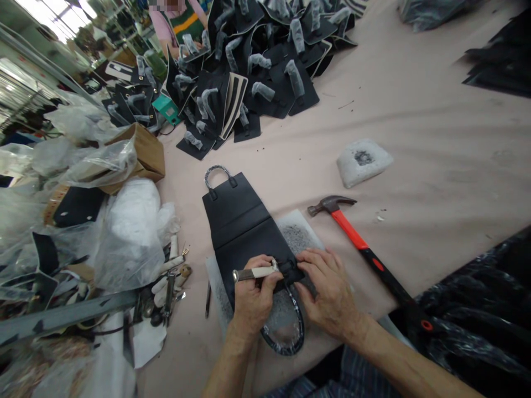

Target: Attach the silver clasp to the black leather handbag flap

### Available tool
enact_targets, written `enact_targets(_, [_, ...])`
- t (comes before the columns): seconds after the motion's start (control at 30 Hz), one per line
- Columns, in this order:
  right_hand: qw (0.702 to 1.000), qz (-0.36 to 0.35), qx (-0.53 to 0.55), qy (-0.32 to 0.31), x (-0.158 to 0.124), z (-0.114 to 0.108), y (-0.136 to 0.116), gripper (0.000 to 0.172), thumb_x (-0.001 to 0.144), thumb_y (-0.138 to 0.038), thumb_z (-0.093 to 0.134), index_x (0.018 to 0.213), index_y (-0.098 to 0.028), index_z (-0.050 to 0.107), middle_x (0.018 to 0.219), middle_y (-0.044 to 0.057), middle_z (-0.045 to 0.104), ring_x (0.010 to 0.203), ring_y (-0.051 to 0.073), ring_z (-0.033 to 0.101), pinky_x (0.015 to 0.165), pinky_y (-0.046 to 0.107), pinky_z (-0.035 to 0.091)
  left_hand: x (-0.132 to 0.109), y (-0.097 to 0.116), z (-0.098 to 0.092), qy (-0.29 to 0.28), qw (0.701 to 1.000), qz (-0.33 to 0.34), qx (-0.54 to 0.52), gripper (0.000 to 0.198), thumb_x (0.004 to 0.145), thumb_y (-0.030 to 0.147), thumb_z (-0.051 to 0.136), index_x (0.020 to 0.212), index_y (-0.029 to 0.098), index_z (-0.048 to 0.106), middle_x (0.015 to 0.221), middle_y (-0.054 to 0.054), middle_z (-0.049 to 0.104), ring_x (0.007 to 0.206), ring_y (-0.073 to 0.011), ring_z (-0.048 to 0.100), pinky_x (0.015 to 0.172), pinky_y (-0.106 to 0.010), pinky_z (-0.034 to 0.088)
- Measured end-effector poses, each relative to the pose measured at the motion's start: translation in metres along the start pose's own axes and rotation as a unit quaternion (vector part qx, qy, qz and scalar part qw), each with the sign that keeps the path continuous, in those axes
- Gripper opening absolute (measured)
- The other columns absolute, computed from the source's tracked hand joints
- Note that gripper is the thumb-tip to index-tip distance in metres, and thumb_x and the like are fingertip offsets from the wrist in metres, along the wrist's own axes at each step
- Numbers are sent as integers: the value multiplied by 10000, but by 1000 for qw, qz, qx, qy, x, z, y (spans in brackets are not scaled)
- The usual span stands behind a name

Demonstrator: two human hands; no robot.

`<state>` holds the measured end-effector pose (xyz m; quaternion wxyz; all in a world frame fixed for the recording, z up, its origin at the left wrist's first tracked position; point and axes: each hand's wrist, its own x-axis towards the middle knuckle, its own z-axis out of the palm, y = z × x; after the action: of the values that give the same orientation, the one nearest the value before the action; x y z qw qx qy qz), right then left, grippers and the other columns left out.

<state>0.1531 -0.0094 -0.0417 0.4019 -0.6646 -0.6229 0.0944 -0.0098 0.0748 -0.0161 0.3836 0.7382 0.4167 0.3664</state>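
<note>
A black bag panel (244, 221) lies unfolded on a pale slab (301, 229), with a plastic-wrapped loop handle (218, 177) at its far end. Another wrapped handle (296, 331) curves toward me at the near end. My left hand (255, 296) is closed around a metal hand punch (255, 272) with a whitish wrapped shaft, held tilted over the near handle's base. My right hand (329, 287) presses and pinches the black edge of the panel beside that handle base. The punch's tip is hard to make out among the fingers.
A claw hammer (352, 229) with a red and black handle lies to the right, below a white block (363, 161) with a dark smudge. Black bag pieces (265, 72) are heaped at the back. Plastic bags (135, 232) and loose tools (170, 287) crowd the left. A person (178, 25) is behind the heap.
</note>
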Motion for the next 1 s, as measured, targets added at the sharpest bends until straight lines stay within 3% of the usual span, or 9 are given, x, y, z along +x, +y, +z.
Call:
enact_targets(0.43, [1000, -4, 28, 0, -4, -1, 5, 297, 830, -97, 548, 1112, -180, 587, 1181, 102, 658, 1226, 300, 523, 1153, 588, 279, -3, -2, -3, -5, 999, -38, 14, 78, 886, 214, 673, 951, 171, 664, 1036, -84, 730, 987, -217, 704, 936, -370, 547])
enact_targets(0.87, [999, -5, 36, 8, -5, -3, 4, 319, 816, -77, 500, 1105, -156, 610, 1167, 105, 668, 1219, 300, 528, 1164, 580, 264, -2, 1, 10, 3, 981, 138, 139, 10, 925, 186, 641, 917, 180, 642, 951, -57, 705, 947, -184, 697, 871, -318, 576])
enact_targets(1.0, [999, -5, 43, 15, -5, -3, 4, 324, 801, -80, 501, 1094, -151, 618, 1156, 106, 672, 1208, 300, 531, 1167, 576, 257, 0, 4, 12, 2, 974, 158, 160, 25, 939, 198, 620, 928, 176, 626, 939, -64, 691, 926, -189, 695, 840, -325, 589])
